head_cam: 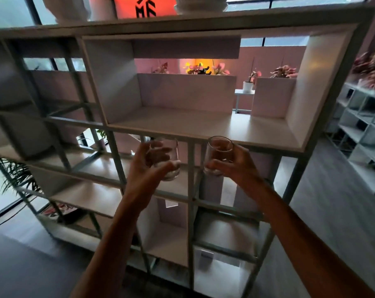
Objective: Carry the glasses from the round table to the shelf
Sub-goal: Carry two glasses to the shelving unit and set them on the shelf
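Held just below shelf (182,123) — L hand (143,168) wrapped round L glass (174,160), R hand (240,166) gripping R glass (219,151); risk of clipping board edge w/ rims, slipping.

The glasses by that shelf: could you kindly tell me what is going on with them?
A person stands at a white shelf unit with a clear glass in each hand. The left hand grips the left glass and the right hand grips the right glass, both held near the front edge of the wide compartment's board. Neither glass is set down yet.
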